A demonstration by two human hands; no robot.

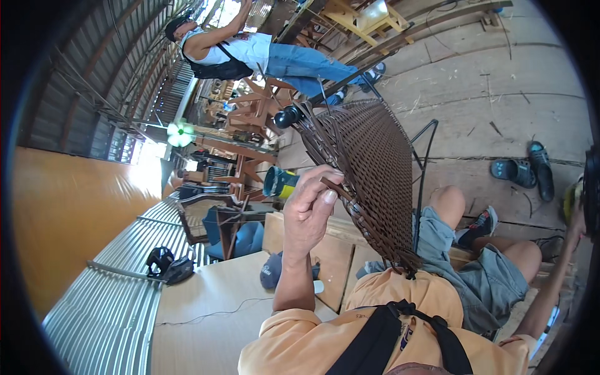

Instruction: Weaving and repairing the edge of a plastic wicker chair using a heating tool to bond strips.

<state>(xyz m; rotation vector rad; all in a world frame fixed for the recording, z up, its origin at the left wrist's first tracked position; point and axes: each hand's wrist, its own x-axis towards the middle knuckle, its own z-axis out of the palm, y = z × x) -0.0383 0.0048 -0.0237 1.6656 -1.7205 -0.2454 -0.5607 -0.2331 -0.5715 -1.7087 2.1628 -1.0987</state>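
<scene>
Brown woven panel (369,169) on lap; left hand (309,209) grip pinched shut on strand (334,185) (right hand's (578,219) grip unclear).

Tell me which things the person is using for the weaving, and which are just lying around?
In use:
- left hand, pinching a dark strand
- woven panel of dark strips
- black metal frame it sits on

Lying about:
- pair of sandals on the floor
- dark cap on the board
- black helmet
- yellow and teal can
</scene>
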